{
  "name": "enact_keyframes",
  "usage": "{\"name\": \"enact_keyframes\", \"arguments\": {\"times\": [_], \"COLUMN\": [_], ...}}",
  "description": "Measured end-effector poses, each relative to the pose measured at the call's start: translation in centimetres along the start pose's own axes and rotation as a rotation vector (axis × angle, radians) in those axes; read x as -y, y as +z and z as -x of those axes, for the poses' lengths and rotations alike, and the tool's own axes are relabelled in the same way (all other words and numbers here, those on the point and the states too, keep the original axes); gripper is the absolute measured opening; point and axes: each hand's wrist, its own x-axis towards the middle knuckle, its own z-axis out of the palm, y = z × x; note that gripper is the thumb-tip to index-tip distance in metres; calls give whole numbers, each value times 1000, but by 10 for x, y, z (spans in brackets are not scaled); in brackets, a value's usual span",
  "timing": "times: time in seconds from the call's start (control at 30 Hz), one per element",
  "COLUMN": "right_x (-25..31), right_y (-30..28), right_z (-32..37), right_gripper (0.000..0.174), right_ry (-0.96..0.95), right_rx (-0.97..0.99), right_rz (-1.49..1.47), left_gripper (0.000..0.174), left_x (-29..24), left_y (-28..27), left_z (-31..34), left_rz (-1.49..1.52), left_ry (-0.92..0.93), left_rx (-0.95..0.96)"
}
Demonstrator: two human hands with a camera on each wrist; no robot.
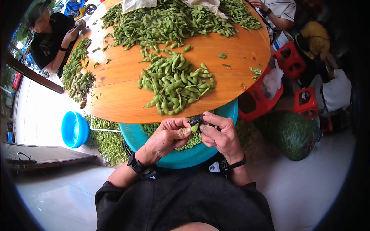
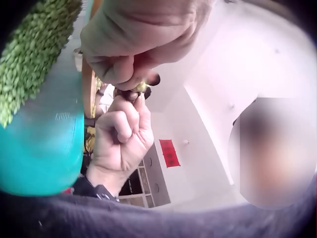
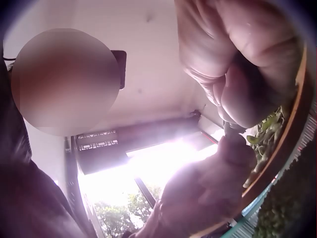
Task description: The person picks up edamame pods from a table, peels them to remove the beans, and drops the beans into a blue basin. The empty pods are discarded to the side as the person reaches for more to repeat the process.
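Note:
Over the turquoise basin [image 1: 133,143], my two hands meet at a green soybean pod [image 1: 195,128]. My left hand [image 1: 167,136] pinches it between thumb and curled fingers. From the other side my right hand [image 1: 222,135] pinches the pod's end, fingers bent. Something black [image 1: 197,119] covers fingertips where the hands meet. In the left wrist view, the pod [image 2: 141,86] is mostly hidden between the fingertips. Shelled green beans [image 2: 29,54] fill the basin below. A small heap of pods [image 1: 175,82] lies on the wooden table [image 1: 119,77] just ahead.
A larger pod pile [image 1: 158,25] covers the table's far side, with more pods [image 1: 79,61] along its left edge. On the floor stand a blue basin [image 1: 74,129], red stools [image 1: 262,96] and a full green sack [image 1: 289,134]. Other people sit around the table.

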Motion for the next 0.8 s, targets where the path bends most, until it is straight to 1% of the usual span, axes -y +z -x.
{"name": "enact_keyframes", "arguments": {"times": [0.03, 0.07, 0.1, 0.17, 0.2, 0.23, 0.27, 0.3, 0.33, 0.37, 0.4, 0.43, 0.47, 0.5, 0.53, 0.57, 0.6, 0.63, 0.67, 0.7, 0.73, 0.77, 0.8], "right_x": [-1, -1, -1, -2, -6, -11, -15, -16, -15, -13, -12, -12, -12, -12, -11, -11, -14, -16, -14, -14, -14, -15, -19], "right_y": [-1, -2, 1, 9, 11, 11, 12, 16, 21, 25, 29, 28, 28, 28, 26, 24, 21, 19, 19, 19, 20, 20, 21], "right_z": [1, 2, 3, 3, 4, 4, 3, 3, 3, 3, 4, 4, 3, 3, 5, 5, 4, 3, 2, 2, 1, 0, 0], "right_gripper": [17, 16, 16, 14, 14, 15, 16, 16, 15, 13, 19, 19, 19, 19, 18, 18, 17, 16, 14, 14, 14, 15, 15], "right_ry": [14, 28, 28, -21, -19, -159, -302, -304, -389, -477, -458, -462, -495, -528, -436, -440, -360, -279, -234, -236, -321, -406, -407], "right_rx": [15, 32, 31, -130, -129, -181, -231, -228, -241, -254, -262, -263, -243, -223, -206, -206, -198, -189, -186, -185, -188, -192, -193], "right_rz": [-60, -120, -120, 137, 136, 454, 771, 770, 864, 960, 933, 935, 934, 933, 854, 855, 752, 649, 618, 619, 719, 817, 816], "left_gripper": [4, 4, 4, 6, 13, 13, 15, 18, 21, 21, 23, 25, 28, 28, 29, 30, 27, 27, 24, 21, 14, 14, 10], "left_x": [3, 1, 1, -2, -8, -7, -4, -2, 2, 2, 2, 1, 3, -1, -8, -12, -13, -13, -12, -12, -15, -16, -17], "left_y": [1, 0, 1, 9, 21, 22, 23, 24, 22, 21, 20, 19, 16, 16, 17, 18, 18, 18, 17, 17, 18, 18, 17], "left_z": [0, 0, 1, 4, 6, 7, 10, 11, 9, 10, 11, 11, 9, 9, 10, 10, 10, 10, 9, 9, 9, 10, 11], "left_rz": [77, 60, 59, -702, -1244, -1246, -1310, -1372, -1275, -1276, -1110, -941, -741, -741, -643, -545, -653, -655, -856, -1057, -1088, -1090, -1117], "left_ry": [-2, -25, -25, 208, 538, 538, 636, 735, 694, 697, 518, 340, 282, 284, 197, 113, 122, 125, 258, 393, 386, 386, 359], "left_rx": [18, 30, 31, -227, -335, -339, -364, -387, -324, -324, -309, -291, -228, -226, -176, -126, -139, -138, -137, -134, -115, -115, -109]}}
